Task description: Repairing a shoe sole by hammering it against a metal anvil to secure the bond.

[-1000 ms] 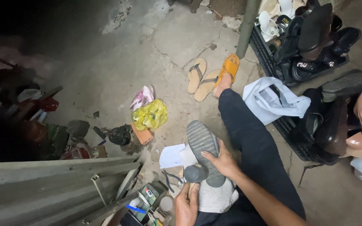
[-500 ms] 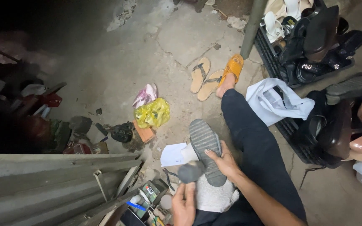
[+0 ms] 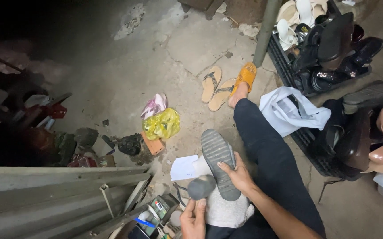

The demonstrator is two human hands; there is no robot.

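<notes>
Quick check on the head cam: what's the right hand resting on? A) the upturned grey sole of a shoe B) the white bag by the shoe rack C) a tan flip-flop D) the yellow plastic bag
A: the right hand lies with its fingers across the ribbed grey shoe sole, turned sole-up over the lap, while the yellow plastic bag sits apart on the floor.
</notes>
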